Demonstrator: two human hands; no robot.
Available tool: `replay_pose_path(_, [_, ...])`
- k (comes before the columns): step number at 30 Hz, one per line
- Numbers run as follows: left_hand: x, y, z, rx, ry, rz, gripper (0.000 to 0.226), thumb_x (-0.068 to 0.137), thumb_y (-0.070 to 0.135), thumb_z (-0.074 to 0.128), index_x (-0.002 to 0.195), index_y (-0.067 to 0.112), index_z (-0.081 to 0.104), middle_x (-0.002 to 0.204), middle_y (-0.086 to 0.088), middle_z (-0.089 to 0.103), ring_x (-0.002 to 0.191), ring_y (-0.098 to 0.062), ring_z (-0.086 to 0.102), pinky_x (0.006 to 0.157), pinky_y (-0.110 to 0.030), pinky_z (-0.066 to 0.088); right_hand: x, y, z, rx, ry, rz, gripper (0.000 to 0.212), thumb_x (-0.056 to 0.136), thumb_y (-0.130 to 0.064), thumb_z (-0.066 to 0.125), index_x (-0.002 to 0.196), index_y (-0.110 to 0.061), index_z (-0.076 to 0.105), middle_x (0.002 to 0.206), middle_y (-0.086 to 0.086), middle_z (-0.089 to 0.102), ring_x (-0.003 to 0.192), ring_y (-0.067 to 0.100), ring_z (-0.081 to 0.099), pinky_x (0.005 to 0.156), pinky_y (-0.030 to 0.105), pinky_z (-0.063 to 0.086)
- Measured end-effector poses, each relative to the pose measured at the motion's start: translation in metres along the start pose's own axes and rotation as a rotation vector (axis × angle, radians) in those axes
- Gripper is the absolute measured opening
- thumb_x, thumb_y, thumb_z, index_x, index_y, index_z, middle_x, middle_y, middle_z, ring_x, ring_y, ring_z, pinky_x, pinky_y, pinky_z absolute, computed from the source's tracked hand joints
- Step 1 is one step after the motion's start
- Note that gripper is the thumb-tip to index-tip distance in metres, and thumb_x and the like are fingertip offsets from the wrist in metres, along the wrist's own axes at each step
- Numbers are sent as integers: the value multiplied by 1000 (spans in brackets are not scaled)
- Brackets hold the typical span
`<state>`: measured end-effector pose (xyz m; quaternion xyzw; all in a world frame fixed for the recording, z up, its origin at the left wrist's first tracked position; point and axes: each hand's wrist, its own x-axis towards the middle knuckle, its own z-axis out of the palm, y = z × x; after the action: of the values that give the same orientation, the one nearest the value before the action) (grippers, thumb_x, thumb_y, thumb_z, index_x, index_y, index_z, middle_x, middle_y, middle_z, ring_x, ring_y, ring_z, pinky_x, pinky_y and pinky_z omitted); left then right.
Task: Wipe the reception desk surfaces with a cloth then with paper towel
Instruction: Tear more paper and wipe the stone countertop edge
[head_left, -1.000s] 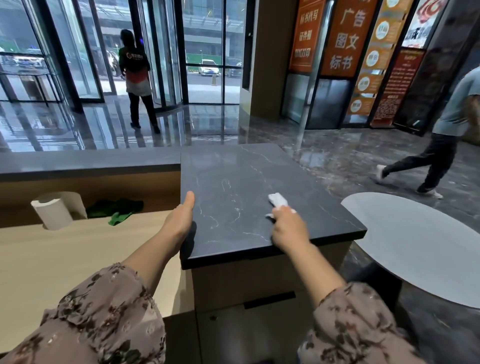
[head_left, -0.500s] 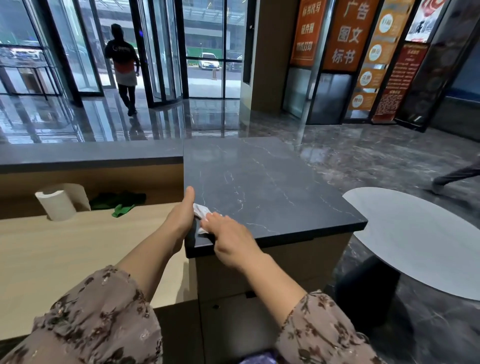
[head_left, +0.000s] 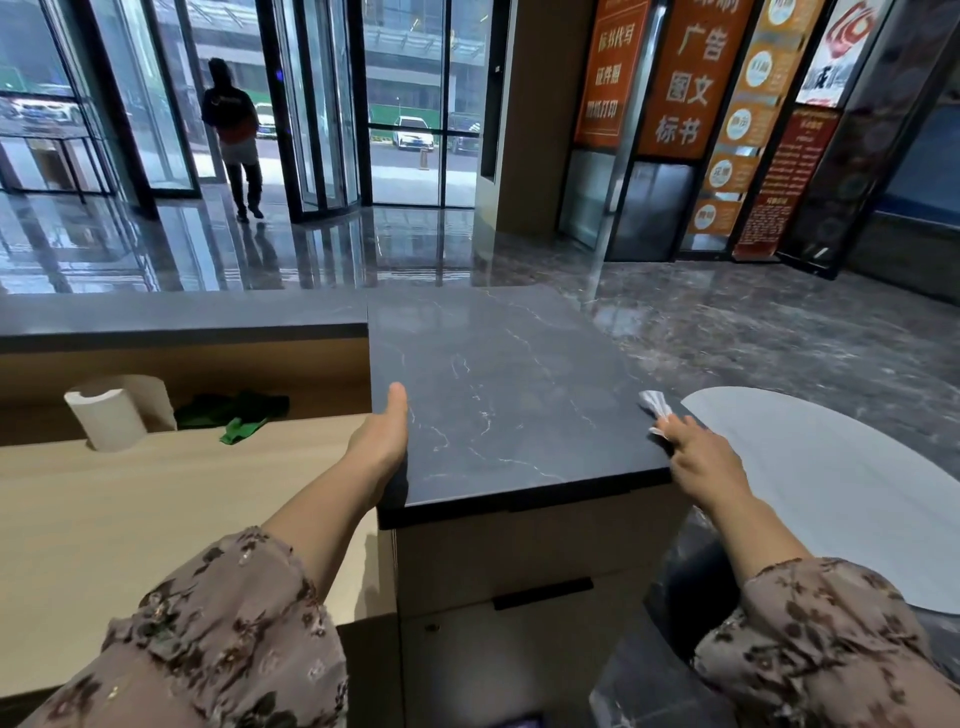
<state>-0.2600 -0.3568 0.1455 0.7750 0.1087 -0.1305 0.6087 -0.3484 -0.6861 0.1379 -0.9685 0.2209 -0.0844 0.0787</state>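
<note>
Right hand (head_left: 696, 462), lower right, pinches one paper towel wad (head_left: 655, 405) at the right edge of the dark bench top (head_left: 509, 374). It has swept over from beside the left hand (head_left: 382, 447), which rests open on the left edge: near strip judged wiped. Farther left: one towel roll (head_left: 109, 415), one green cloth (head_left: 234, 413).

Crumpled white paper towel (head_left: 655, 404) — at right edge of dark desktop (head_left: 509, 395); green cloth (head_left: 244, 413) bunched left.
</note>
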Motion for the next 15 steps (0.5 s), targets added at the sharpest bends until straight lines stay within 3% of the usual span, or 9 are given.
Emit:
replay_pose_path(5, [-5, 1, 3, 9, 24, -19, 92, 81, 77, 18, 143, 13, 41, 145, -12, 44, 129, -34, 45, 110, -48, 34, -25, -46, 14, 38, 90, 34, 32, 89, 1, 37, 114, -7, 54, 122, 16, 50, 106, 38, 50, 79, 42, 41])
replay_pose_path(11, [-11, 0, 7, -1, 74, -16, 88, 85, 73, 18, 143, 10, 40, 145, -14, 44, 128, -35, 45, 110, -49, 34, -84, -130, 29, 142, 189, -65, 28, 87, -2, 38, 109, -10, 55, 122, 8, 49, 105, 29, 46, 93, 36, 36])
replay_pose_path(15, [-14, 0, 5, -20, 79, -21, 98, 73, 80, 19, 136, 11, 49, 134, -15, 53, 116, -36, 54, 103, -47, 42, -116, -191, 44, 299, 184, -276, 27, 90, -3, 41, 109, -14, 56, 122, 4, 49, 106, 28, 47, 100, 34, 34])
